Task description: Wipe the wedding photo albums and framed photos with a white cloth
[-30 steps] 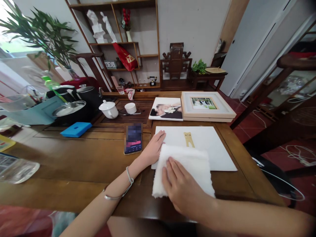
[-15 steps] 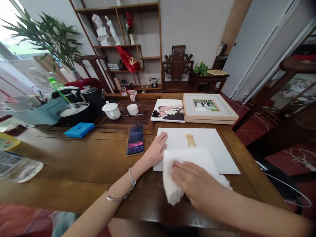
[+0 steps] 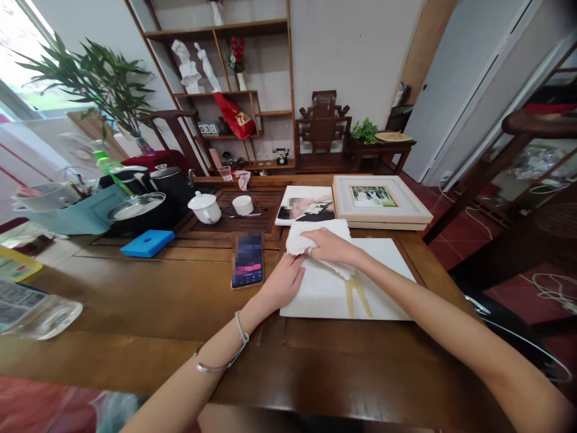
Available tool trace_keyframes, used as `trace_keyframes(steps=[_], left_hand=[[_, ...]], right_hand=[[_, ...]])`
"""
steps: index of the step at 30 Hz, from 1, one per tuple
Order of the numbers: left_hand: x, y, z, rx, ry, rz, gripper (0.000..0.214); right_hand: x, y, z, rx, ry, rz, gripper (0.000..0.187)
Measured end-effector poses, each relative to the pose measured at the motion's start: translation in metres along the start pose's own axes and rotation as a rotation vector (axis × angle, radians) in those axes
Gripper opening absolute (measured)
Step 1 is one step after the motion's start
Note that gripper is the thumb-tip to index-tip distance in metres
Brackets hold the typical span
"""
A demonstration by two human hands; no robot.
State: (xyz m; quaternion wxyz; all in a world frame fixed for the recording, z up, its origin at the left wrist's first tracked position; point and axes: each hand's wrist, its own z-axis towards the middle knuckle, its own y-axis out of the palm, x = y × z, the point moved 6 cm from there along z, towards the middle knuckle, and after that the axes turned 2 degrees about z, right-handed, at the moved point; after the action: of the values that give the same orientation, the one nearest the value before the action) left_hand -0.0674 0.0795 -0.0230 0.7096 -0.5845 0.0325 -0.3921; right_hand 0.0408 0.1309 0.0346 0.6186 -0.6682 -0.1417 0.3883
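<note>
A white flat panel (image 3: 324, 300) lies on the wooden table, with a tan two-legged shape (image 3: 359, 297) on it, its upper part covered. My right hand (image 3: 328, 245) grips and presses a white cloth (image 3: 318, 228) over the panel's far left part. The cloth's far edge reaches the portrait print behind. My left hand (image 3: 286, 279) rests flat on the panel's left edge, fingers stretched out, their tips at the cloth's edge. Left of that hand, a phone (image 3: 247, 260) lies face up.
Behind the panel lie a portrait print (image 3: 288, 210) and pale framed pictures (image 3: 428, 215). A white lidded cup (image 3: 205, 207) and small white bowl (image 3: 242, 205) stand on the tea tray. Further left are a blue block (image 3: 148, 243), a dark pan (image 3: 139, 211) and a clear bottle (image 3: 54, 313).
My right hand has swept the cloth from the panel's near side to its far left, uncovering the near edge and the lower part of the tan shape. My left hand stays at the left edge.
</note>
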Motion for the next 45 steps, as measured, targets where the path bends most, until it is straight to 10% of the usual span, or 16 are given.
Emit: trace_keyframes(steps=[7,15,21,35,45], left_hand=[[0.001,0.0,0.0,0.012,0.028,-0.026,0.041],[-0.005,0.006,-0.001,-0.09,-0.077,0.024,0.048],[-0.004,0.006,-0.001,-0.086,-0.075,0.026,0.047],[-0.005,0.006,-0.001,-0.077,-0.087,0.01,0.048],[0.001,0.005,0.0,-0.138,-0.093,-0.022,0.047]], right_hand=[[0.01,0.006,-0.041,0.069,-0.018,0.017,0.068],[0.039,-0.01,-0.119,0.142,0.136,-0.383,0.068],[0.004,-0.001,-0.17,0.071,0.071,-0.277,0.07],[0.066,0.003,-0.098,0.142,0.206,-0.109,0.055],[0.003,0.013,-0.204,0.045,0.077,-0.033,0.091]])
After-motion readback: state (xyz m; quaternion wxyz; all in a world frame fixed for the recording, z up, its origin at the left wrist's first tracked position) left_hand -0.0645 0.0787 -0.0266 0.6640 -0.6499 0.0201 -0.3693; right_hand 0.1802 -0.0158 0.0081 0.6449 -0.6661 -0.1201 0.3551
